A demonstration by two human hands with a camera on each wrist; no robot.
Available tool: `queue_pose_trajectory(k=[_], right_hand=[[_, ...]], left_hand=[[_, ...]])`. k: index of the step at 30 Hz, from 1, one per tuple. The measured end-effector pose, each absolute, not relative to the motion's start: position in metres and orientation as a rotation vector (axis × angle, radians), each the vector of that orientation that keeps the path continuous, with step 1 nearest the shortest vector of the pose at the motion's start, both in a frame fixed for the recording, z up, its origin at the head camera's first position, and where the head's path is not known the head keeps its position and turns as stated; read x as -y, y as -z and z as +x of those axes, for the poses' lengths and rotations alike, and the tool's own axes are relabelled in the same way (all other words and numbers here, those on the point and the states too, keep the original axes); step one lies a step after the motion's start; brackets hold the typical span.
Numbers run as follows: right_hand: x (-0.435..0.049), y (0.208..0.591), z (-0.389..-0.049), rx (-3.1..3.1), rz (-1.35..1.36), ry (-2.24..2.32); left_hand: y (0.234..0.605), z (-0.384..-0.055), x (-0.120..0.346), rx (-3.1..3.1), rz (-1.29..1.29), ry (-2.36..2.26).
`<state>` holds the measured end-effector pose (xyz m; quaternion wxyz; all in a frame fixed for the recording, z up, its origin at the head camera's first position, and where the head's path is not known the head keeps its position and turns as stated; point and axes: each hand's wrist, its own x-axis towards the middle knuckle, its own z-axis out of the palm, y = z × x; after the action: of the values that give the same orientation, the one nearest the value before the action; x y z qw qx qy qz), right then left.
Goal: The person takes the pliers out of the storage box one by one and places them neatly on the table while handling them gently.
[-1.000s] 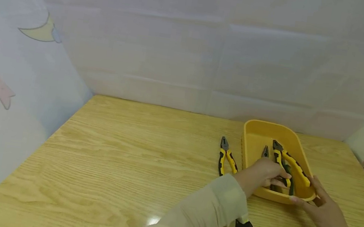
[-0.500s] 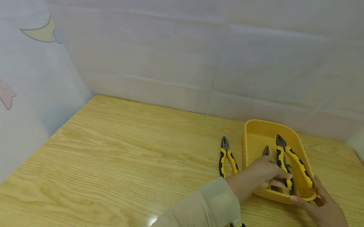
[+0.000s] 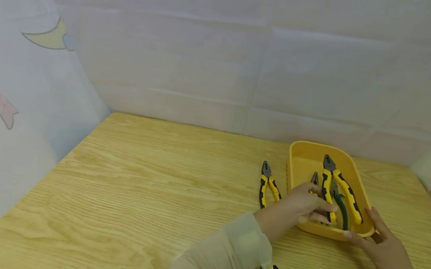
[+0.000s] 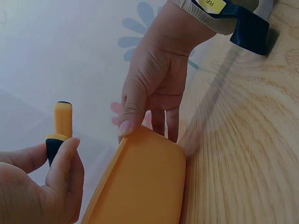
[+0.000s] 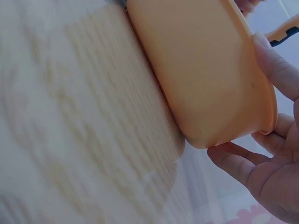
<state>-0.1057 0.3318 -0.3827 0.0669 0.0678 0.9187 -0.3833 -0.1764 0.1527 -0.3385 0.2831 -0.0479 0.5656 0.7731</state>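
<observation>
My left hand (image 3: 308, 207) pinches one handle of the yellow-and-black pliers (image 3: 326, 182), whose dark head points toward the far side above the yellow basket (image 3: 308, 154). In the left wrist view the gripped handle (image 4: 63, 119) stands up between thumb and fingers. My right hand (image 3: 383, 250) holds the basket's near right corner, thumb at the rim and fingers under it, as the right wrist view shows. Inside lie a tool with a dark green handle (image 3: 342, 211) and another pair of pliers (image 3: 315, 179), partly hidden by my left hand.
One more pair of yellow-and-black pliers (image 3: 266, 178) lies on the wooden table (image 3: 151, 180), left of the basket, its handle ends hidden behind my left arm. A pale wall sheet (image 3: 189, 57) rises behind the table.
My left hand has shifted a little to the left with the pliers, whose head first rose toward the far side. More of the green handle shows now. The right hand stays at the basket corner.
</observation>
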Motion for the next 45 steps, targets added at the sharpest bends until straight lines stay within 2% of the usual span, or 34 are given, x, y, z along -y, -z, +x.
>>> queue_pose_trajectory(k=[20, 35, 45], right_hand=[[-0.334, 0.384, -0.105, -2.778, 0.208, 1.114], [-0.337, 0.386, -0.101, -2.778, 0.194, 1.144], [-0.337, 0.386, -0.101, -2.776, 0.182, 1.155]], left_hand=[[0.336, -0.171, -0.109, -1.659, -0.038, -1.97], [0.349, -0.173, -0.081, -1.532, 0.02, -2.124], [0.349, -0.177, -0.065, -1.593, -0.058, -2.082]])
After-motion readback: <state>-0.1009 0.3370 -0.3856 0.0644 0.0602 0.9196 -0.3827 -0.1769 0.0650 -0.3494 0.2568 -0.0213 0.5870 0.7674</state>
